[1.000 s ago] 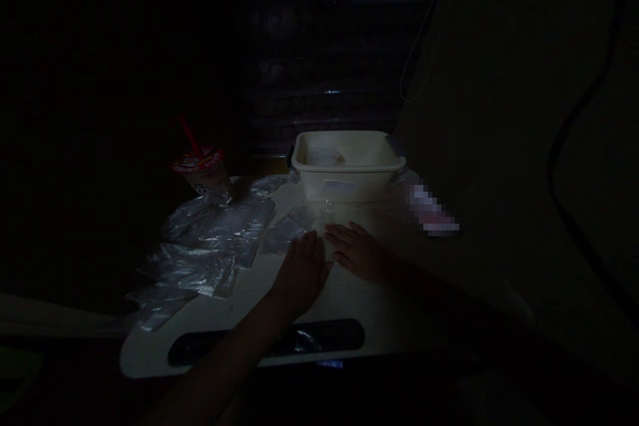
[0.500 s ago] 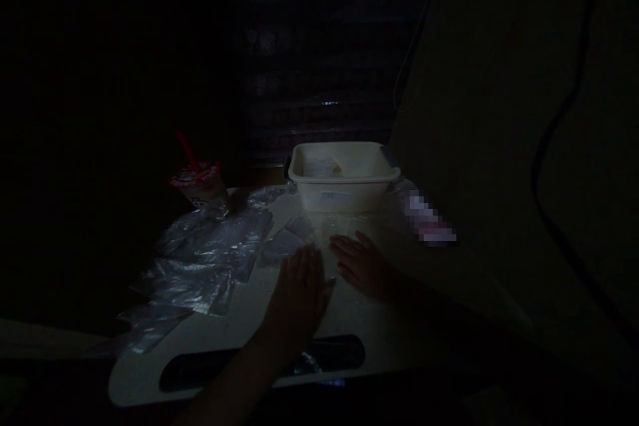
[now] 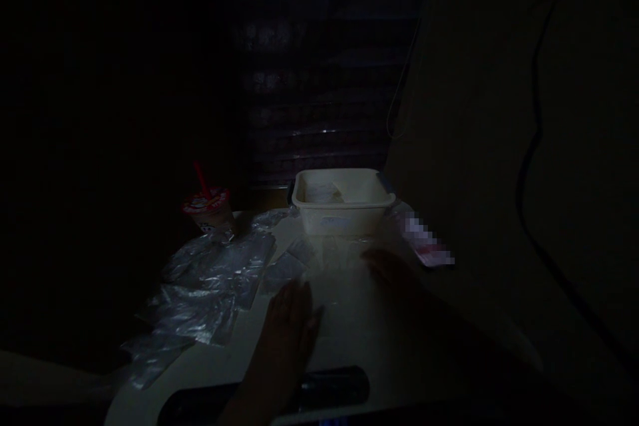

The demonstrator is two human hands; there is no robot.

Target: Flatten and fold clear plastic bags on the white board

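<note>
In the dim light my left hand (image 3: 288,323) lies low over the white table (image 3: 339,319), its fingers stretched out and the thumb apart, holding nothing. Just beyond its fingertips are a few thin clear plastic sheets or bags (image 3: 289,265). My right hand (image 3: 392,273) is to the right of these, near the front of the cream tub (image 3: 344,218). Its fingers look extended and nothing shows in them, though shadow and blur hide detail. Inside the tub lies something pale and flat (image 3: 324,193).
A heap of clear plastic bags (image 3: 200,306) covers the table's left side. Behind it stands a drink cup (image 3: 212,213) with a red straw. A pinkish, partly pixelated item (image 3: 429,249) lies at the right edge. The table's near side has a dark handle slot (image 3: 344,386).
My hands have moved apart, the right one shifting rightward and the left one slightly left and nearer. The whole view has tilted, so the tub and bags appear lower.
</note>
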